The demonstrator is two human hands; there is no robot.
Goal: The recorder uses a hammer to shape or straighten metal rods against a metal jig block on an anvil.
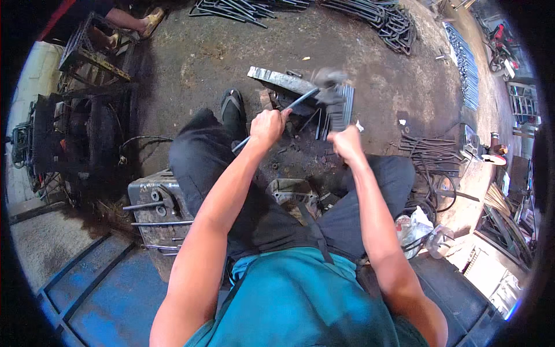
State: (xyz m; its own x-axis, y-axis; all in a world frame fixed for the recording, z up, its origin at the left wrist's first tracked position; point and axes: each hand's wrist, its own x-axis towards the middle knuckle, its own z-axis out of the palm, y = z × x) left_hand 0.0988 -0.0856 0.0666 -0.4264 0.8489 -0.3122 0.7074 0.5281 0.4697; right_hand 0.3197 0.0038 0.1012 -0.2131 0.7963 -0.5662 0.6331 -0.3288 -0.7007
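My left hand (267,126) is closed around a grey metal rod (302,99), which slants up to the right. The rod's far end reaches the right side of a pale-edged metal block (276,78), low on the floor in front of me. In my right hand (348,143) is the handle of a hammer (330,81); its head is smeared by motion above the rod's far end. Whether hammer and rod touch, I cannot tell. Several straight rods (348,99) lie just beyond the hammer, partly hidden by it.
Bent rods (231,10) and more bent bars (396,32) lie at the far side. Straight rods (462,66) are at the right, with dark rods (429,151) nearer. A heavy metal block (151,217) stands by my left leg. Another person's foot (151,23) shows far left.
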